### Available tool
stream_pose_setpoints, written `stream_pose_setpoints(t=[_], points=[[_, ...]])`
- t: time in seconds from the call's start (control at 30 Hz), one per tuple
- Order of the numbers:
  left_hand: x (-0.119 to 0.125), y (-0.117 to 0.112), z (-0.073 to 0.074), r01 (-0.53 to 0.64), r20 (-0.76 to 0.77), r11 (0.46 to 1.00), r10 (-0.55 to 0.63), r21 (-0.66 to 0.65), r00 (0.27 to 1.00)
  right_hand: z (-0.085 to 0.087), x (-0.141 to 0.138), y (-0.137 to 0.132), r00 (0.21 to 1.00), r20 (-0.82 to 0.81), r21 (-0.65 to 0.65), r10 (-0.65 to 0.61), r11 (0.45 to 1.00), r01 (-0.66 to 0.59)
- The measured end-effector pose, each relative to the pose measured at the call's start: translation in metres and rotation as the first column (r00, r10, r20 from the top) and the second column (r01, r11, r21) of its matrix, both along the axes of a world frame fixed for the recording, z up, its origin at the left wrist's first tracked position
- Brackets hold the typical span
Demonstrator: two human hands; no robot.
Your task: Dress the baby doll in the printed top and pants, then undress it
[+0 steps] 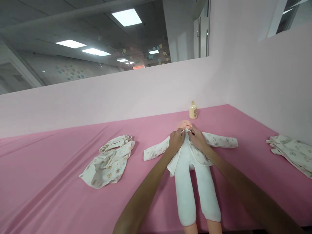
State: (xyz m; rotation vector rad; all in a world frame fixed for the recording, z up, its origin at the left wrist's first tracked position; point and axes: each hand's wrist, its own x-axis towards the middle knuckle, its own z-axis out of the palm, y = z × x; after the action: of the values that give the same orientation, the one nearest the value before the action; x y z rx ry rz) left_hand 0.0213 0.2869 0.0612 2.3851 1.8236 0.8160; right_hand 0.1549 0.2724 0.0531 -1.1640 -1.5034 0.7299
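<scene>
A baby doll (186, 175) lies on its back on the pink sheet, its head away from me and its lower legs bare. It has a white padded body and wears a patterned long-sleeved baby jacket (220, 140) with both sleeves spread outward. The jacket's front hangs open below the collar. At the doll's neck my left hand (176, 140) pinches one collar edge. My right hand (198, 139) grips the other edge close beside it. Both hands are closed, and the fingertips nearly meet under the doll's chin. Fine details between the fingers are too small to make out.
A patterned baby garment (109, 162) lies crumpled to the left. Folded patterned clothes (292, 152) rest at the right edge. Behind the doll's head stands a pale yellow pump bottle (193, 110). The pink sheet (60, 182) meets white walls (146, 94) at the back and right.
</scene>
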Motion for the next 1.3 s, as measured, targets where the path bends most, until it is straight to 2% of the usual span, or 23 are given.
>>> stream_pose_setpoints(t=[0.3, 0.43, 0.53, 0.67, 0.8, 0.87, 1.0, 1.07, 1.2, 1.3], points=[[0.0, -0.002, 0.001, 0.008, -0.112, 1.0, -0.005, 0.022, 0.994, 0.0, 0.001, -0.001, 1.0, 0.003, 0.032, 0.017, 0.999, -0.018], [0.0, -0.003, 0.001, 0.018, -0.167, 0.999, -0.012, 0.038, 0.986, 0.0, -0.002, -0.004, 0.996, 0.087, 0.065, -0.015, 0.998, 0.01], [0.001, -0.002, -0.001, 0.015, -0.142, 0.999, -0.01, 0.036, 0.99, -0.001, -0.004, -0.004, 0.98, 0.191, 0.119, -0.064, 0.992, 0.041], [0.0, -0.002, 0.0, 0.061, 0.08, 0.998, -0.06, -0.01, 0.995, -0.002, -0.006, -0.004, 0.947, 0.299, 0.151, -0.121, 0.986, 0.078], [-0.003, -0.002, 0.009, 0.24, 0.417, 0.957, -0.154, -0.162, 0.896, -0.003, -0.006, -0.006, 0.918, 0.371, 0.188, -0.138, 0.98, 0.072], [-0.005, -0.001, 0.011, 0.281, 0.523, 0.937, -0.137, -0.207, 0.841, -0.003, -0.006, -0.007, 0.896, 0.417, 0.209, -0.151, 0.976, 0.067], [-0.006, 0.002, 0.01, 0.288, 0.632, 0.92, -0.06, -0.265, 0.773, -0.003, -0.007, -0.008, 0.843, 0.504, 0.202, -0.187, 0.975, 0.096], [-0.005, 0.002, 0.009, 0.259, 0.625, 0.933, -0.05, -0.248, 0.779, -0.004, -0.007, -0.007, 0.835, 0.518, 0.209, -0.185, 0.974, 0.087], [-0.003, -0.001, 0.014, 0.15, 0.409, 0.978, -0.077, -0.149, 0.909, -0.007, -0.005, -0.006, 0.839, 0.515, 0.213, -0.174, 0.974, 0.072], [-0.004, -0.005, 0.022, 0.185, 0.299, 0.97, -0.132, -0.156, 0.945, -0.008, -0.004, -0.006, 0.853, 0.495, 0.204, -0.165, 0.976, 0.071]])
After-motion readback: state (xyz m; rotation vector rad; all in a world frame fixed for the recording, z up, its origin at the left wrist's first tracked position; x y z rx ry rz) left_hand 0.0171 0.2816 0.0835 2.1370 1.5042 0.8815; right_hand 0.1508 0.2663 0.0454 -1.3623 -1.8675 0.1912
